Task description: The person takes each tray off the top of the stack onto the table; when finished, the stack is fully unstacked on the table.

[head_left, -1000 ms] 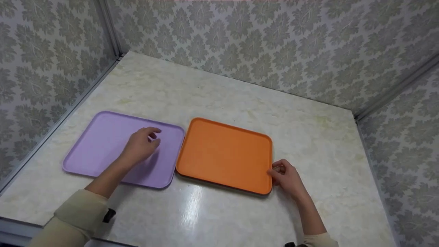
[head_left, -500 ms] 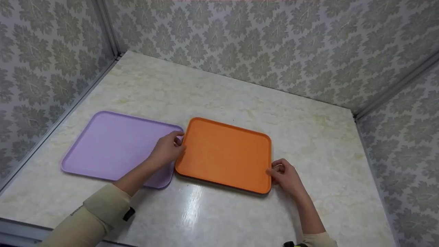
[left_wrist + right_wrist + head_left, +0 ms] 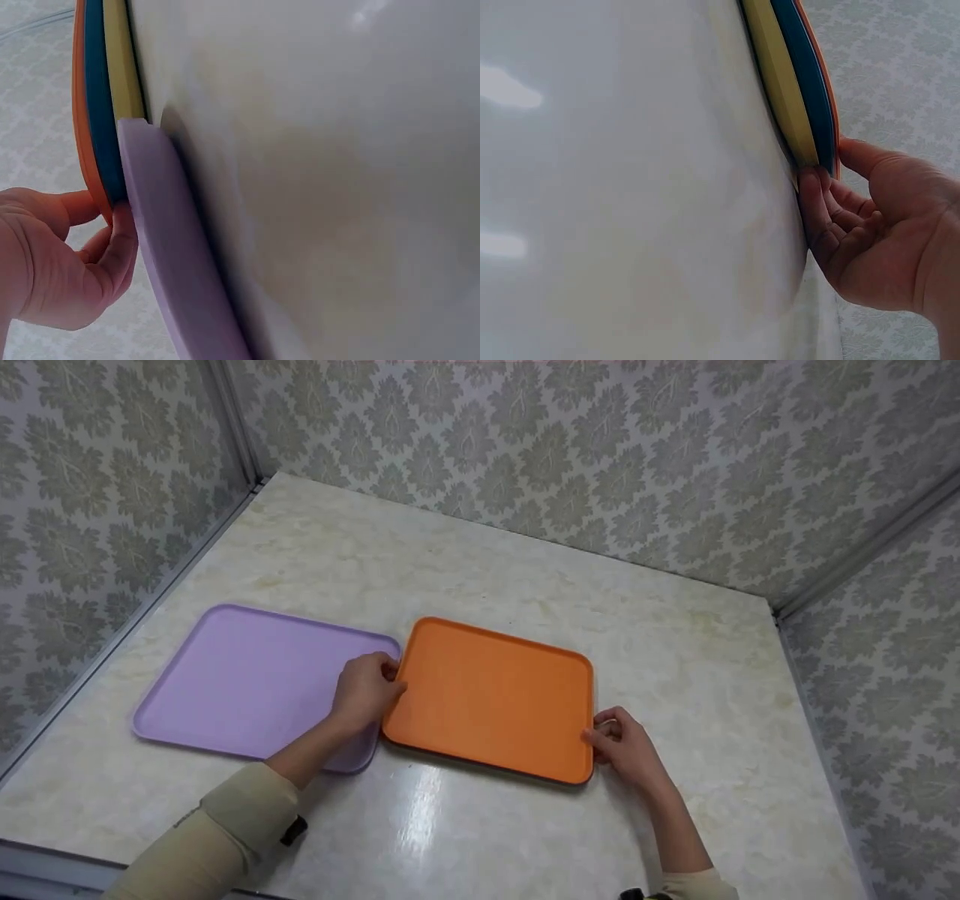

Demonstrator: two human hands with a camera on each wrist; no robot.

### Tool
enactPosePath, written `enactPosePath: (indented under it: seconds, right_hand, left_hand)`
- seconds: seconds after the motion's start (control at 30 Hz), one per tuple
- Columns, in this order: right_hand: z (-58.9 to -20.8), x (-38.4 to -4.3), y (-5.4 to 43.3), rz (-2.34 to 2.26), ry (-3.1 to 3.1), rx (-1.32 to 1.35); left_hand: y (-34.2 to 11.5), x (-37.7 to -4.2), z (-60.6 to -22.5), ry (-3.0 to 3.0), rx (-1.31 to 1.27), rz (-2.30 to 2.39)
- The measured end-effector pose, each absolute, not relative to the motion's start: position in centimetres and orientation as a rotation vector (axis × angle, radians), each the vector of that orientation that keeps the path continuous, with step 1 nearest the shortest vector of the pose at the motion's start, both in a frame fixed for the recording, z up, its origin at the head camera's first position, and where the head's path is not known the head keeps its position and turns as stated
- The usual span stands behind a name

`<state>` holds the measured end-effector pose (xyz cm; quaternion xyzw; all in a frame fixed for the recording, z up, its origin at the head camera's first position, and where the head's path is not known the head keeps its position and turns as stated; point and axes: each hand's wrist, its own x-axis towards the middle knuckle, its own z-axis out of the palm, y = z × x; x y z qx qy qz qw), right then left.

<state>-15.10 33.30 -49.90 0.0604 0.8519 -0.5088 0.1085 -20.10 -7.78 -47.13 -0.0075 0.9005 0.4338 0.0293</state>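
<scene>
An orange tray (image 3: 495, 701) tops a stack in the middle of the table. Beneath it the wrist views show the edges of a blue tray (image 3: 97, 90) and a yellow tray (image 3: 123, 56). My left hand (image 3: 366, 690) pinches the stack's left side, thumb on the orange rim and fingers against the blue edge. On the opposite side my right hand (image 3: 630, 750) grips the stack, thumb on the orange rim, fingertips by the yellow edge (image 3: 784, 82). A purple tray (image 3: 247, 682) lies flat at the left, partly under my left forearm, its right edge beside the stack.
The marbled table (image 3: 480, 832) reaches back to a patterned wall (image 3: 495, 442). More patterned panels stand at the left (image 3: 82, 525) and right (image 3: 892, 697), with metal strips in the corners.
My left hand has moved right, from above the purple tray to the stack's left rim, and now pinches it. The right hand has kept its grip; the trays look almost unmoved.
</scene>
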Motion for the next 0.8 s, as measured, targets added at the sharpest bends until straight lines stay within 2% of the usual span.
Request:
enactPosePath:
  seconds: [0.4, 0.67, 0.8]
  right_hand:
    - [-50.1, -15.2, 33.3, -1.446, 2.546, 0.173]
    - [-49.9, -15.2, 33.1, -1.44, 2.546, 0.194]
    - [-49.8, -15.1, 33.2, -1.442, 2.545, 0.191]
  left_hand:
    - [-8.3, -20.2, -47.0, 2.841, -0.02, 1.372]
    - [-10.2, -20.1, -46.7, 2.627, -0.056, 1.466]
    - [-11.0, -19.8, -45.7, 2.485, 0.025, 1.391]
